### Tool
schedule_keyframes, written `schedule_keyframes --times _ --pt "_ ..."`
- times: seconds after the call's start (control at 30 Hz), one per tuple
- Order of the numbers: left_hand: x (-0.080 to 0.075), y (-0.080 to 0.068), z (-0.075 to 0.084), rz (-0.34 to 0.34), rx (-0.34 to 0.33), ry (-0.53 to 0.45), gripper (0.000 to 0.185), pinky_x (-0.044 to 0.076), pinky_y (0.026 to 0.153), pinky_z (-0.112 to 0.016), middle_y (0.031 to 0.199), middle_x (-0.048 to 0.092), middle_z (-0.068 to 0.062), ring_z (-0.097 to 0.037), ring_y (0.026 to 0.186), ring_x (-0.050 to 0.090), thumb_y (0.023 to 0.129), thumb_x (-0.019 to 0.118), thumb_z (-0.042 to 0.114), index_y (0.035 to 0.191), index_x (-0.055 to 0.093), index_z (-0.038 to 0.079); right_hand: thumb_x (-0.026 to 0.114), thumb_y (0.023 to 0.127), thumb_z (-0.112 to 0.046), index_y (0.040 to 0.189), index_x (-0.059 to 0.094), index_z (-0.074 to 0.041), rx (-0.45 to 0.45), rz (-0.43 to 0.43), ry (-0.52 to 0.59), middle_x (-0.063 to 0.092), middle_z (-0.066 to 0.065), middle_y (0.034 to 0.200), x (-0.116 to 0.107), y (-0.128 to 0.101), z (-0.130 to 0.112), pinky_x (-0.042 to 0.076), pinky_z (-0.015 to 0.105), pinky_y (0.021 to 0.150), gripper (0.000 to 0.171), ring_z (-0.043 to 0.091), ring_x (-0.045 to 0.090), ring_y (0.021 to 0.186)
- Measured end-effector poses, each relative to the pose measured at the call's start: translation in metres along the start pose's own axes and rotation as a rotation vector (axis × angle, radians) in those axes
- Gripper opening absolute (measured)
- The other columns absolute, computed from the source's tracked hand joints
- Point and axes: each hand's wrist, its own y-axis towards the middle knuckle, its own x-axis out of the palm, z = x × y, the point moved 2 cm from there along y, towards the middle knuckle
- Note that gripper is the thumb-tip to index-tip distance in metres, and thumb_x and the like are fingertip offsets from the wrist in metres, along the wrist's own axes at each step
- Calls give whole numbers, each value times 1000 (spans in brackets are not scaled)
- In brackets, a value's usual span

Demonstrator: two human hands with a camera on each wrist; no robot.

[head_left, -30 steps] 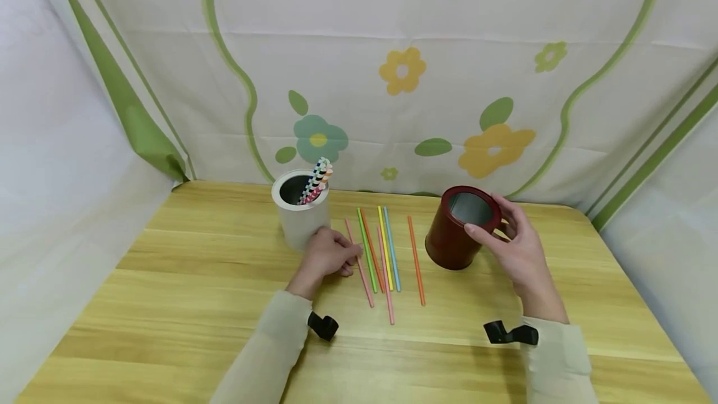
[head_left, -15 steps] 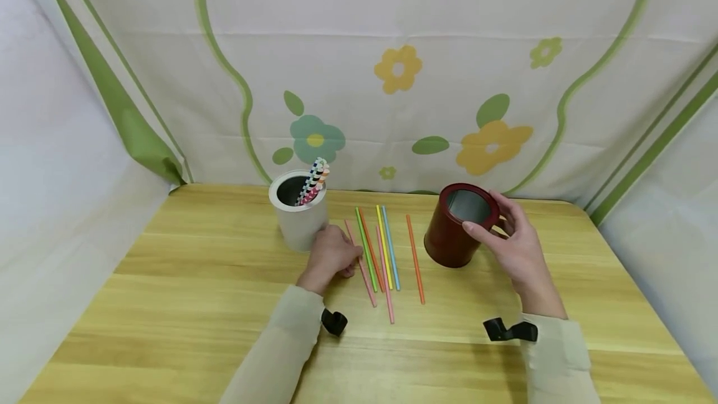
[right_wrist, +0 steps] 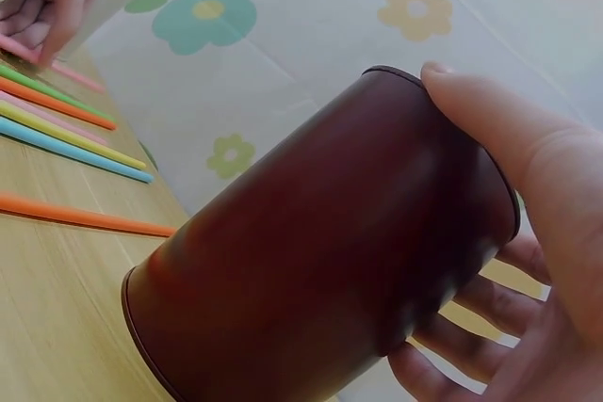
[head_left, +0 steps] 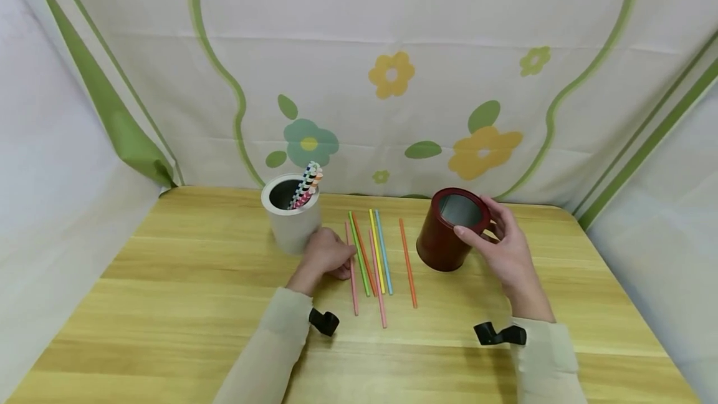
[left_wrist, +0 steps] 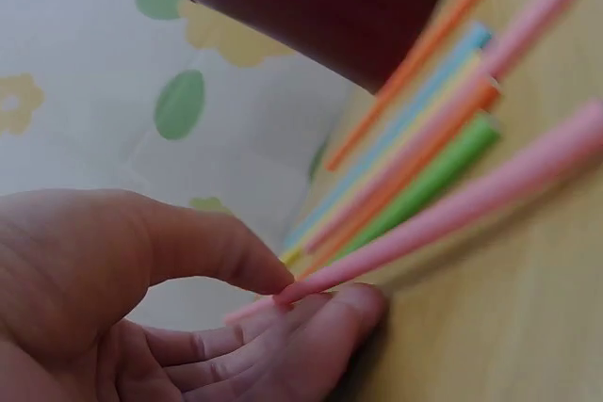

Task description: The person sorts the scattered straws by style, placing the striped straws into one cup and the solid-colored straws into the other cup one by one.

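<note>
My left hand (head_left: 331, 255) rests on the wooden table (head_left: 168, 304) beside a white cup (head_left: 290, 223) that holds several striped straws (head_left: 305, 184). In the left wrist view the thumb and fingers of my left hand (left_wrist: 188, 261) pinch the far end of a pink straw (left_wrist: 471, 195). The rest of that pink straw (head_left: 354, 292) lies on the table. My right hand (head_left: 496, 245) grips a dark red cup (head_left: 440, 245) near its rim and tilts it toward me. In the right wrist view my right hand (right_wrist: 528, 195) wraps round the red cup (right_wrist: 311, 251).
Several loose coloured straws (head_left: 381, 254) lie side by side between the two cups: green, orange, yellow, blue, pink and a separate orange one (head_left: 408, 264). A flowered cloth backdrop (head_left: 392, 73) closes the back and sides of the table.
The pink straw's near end has swung left, away from the other straws, with my left hand on its far end. My right hand stays on the tilted red cup.
</note>
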Motion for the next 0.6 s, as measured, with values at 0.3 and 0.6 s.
schedule_keyframes --times 0.3,0.6 --pt "-12 -15 17 -218 219 -245 9 69 77 -41 89 78 -15 -18 71 76 100 71 6 103 72 -3 82 98 -29 168 36 -28 -16 -2 1 45 8 165 3 -1 0 47 8 97 84 13 49 135" --pt "-18 -33 48 -399 447 -410 9 68 84 -53 88 77 -10 -22 77 80 100 71 0 107 69 -5 81 99 -28 168 36 -29 -21 5 8 45 7 165 3 -1 3 46 8 97 83 13 48 135"
